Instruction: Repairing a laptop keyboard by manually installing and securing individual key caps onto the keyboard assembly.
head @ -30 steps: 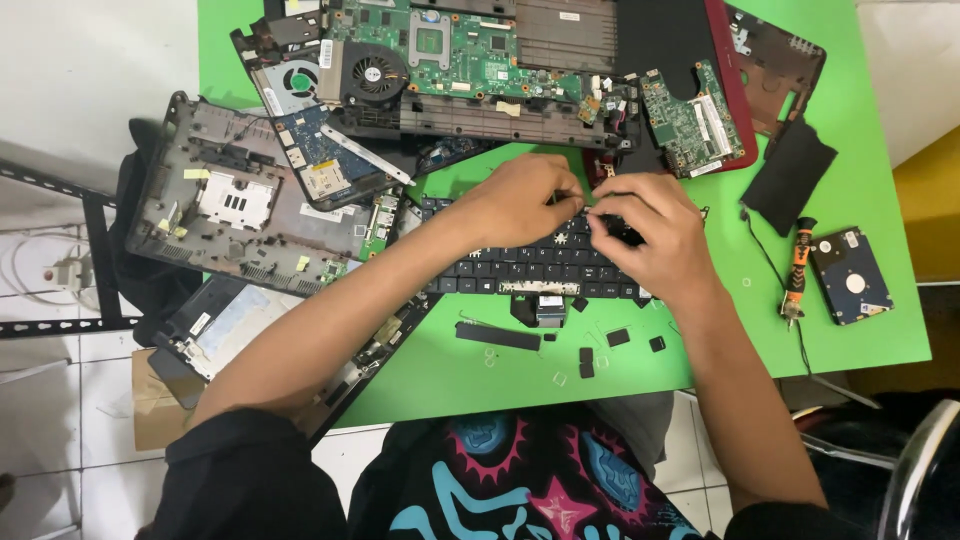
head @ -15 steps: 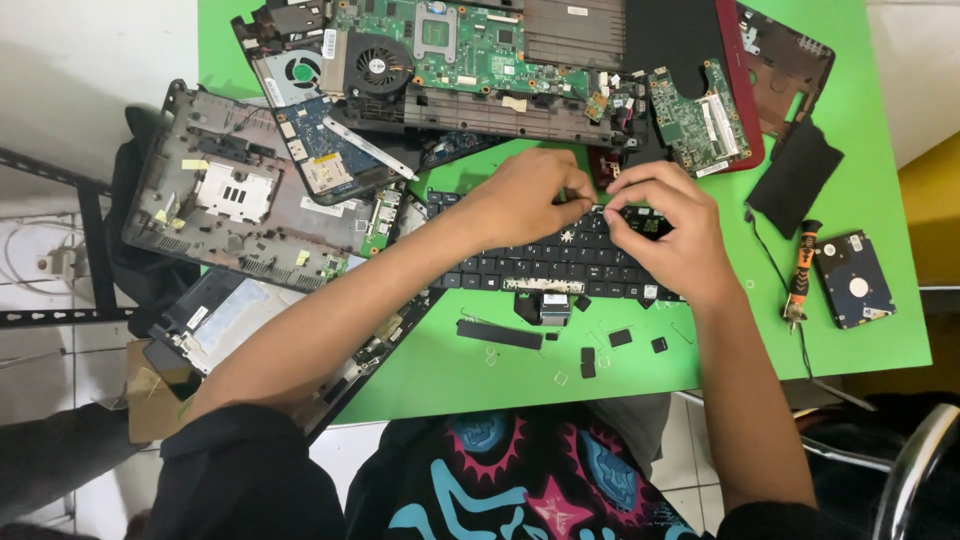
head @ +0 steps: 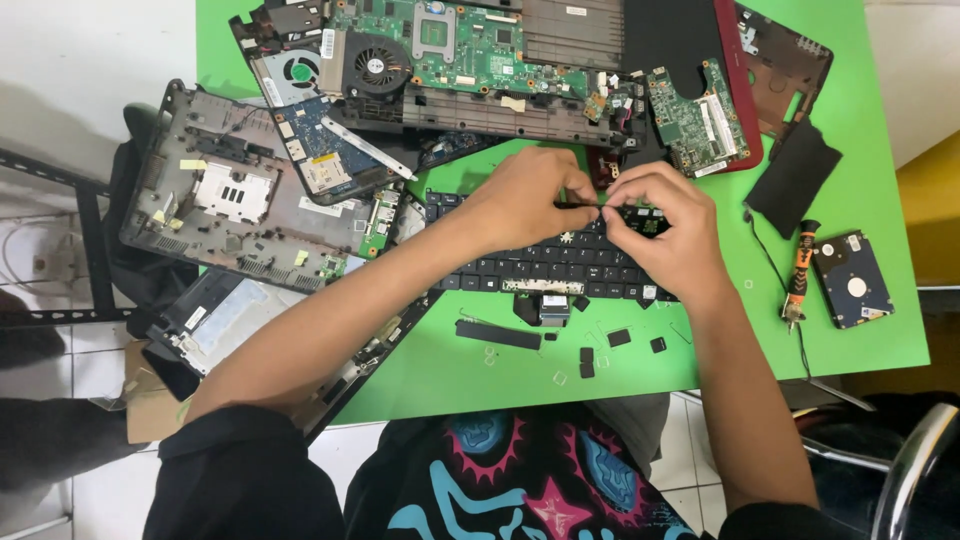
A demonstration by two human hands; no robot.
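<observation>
Together, both sets of fingertips pinch a small dark piece, too small to identify, just above the top row of the black keyboard [head: 560,265], which lies on the green table [head: 880,150] in front of the person. The left hand [head: 530,200] and right hand [head: 665,235] meet there, nearly touching. Doing this well probably means a light, even grip and wrists braced on the keyboard, since loose key caps [head: 600,350] below scatter easily. Circuit boards [head: 440,40] crowd close behind.

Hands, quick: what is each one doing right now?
Left hand: fingers pinched over the keyboard; what they hold cannot be told.
Right hand: fingers curled, pinching at the same spot.
</observation>
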